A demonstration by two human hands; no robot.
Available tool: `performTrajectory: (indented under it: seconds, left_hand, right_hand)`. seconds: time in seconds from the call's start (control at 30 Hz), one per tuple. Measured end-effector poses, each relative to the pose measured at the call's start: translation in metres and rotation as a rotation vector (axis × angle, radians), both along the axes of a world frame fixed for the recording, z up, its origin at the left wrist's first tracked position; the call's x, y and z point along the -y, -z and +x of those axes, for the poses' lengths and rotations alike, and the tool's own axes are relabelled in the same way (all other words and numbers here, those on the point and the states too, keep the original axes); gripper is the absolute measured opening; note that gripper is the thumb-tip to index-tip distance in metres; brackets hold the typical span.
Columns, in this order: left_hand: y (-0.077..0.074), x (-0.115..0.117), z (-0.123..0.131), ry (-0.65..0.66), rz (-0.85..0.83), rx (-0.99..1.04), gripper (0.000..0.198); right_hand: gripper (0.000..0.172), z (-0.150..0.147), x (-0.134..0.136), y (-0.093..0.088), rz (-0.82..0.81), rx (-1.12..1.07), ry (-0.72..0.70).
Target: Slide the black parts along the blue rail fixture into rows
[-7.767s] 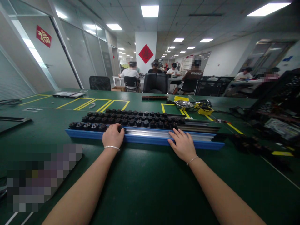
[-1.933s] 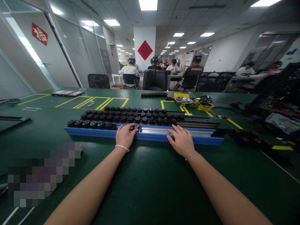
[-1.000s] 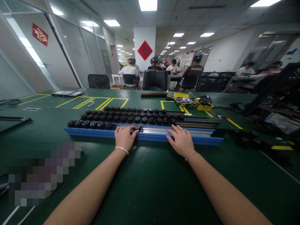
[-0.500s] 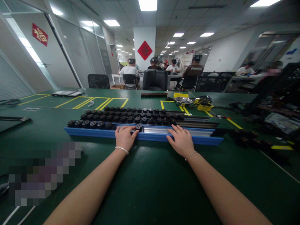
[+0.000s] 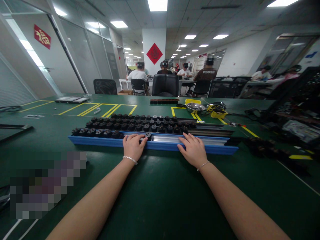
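A long blue-edged metal rail (image 5: 215, 148) lies across the green table (image 5: 160, 200) in front of me. Small black parts (image 5: 100, 132) fill its left stretch, and a second rail behind it carries a longer row of black parts (image 5: 140, 122). My left hand (image 5: 133, 147) rests on the rail's near edge, its thumb and fingers closed around one small black part (image 5: 148, 134) at the end of the row. To the right, my right hand (image 5: 193, 150) lies flat on the rail with fingers stretched out, holding nothing.
A metal bowl (image 5: 195, 107), a yellow box (image 5: 217, 114) and cables sit at the back right. Dark equipment and loose black parts (image 5: 265, 150) crowd the right side. Yellow tape lines mark the table's far part. People sit at desks beyond black chairs (image 5: 166, 85).
Over the last second nothing has visibly moved. Earlier, my left hand shifted right along the rail and the row of black parts grew longer.
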State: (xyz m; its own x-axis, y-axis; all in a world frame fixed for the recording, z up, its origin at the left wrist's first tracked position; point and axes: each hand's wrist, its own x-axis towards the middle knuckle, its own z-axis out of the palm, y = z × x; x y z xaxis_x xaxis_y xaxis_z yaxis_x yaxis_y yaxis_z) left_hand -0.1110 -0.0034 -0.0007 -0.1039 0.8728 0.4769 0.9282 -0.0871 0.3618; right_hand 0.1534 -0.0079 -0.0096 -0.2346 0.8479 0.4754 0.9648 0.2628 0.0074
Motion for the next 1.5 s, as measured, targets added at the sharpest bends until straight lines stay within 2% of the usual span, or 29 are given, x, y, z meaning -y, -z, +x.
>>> performTrajectory:
  seconds: [1.03,1.5]
  left_hand:
    - [0.0055,0.0020,0.0032,0.099,0.058,-0.039,0.027]
    - [0.0052,0.0033,0.0039,0.128,0.027,-0.033,0.025]
  right_hand:
    - [0.044,0.0008,-0.0003,0.0004,-0.009,-0.003,-0.007]
    - [0.041,-0.0004,-0.0001,0.0007,0.007,-0.001,0.001]
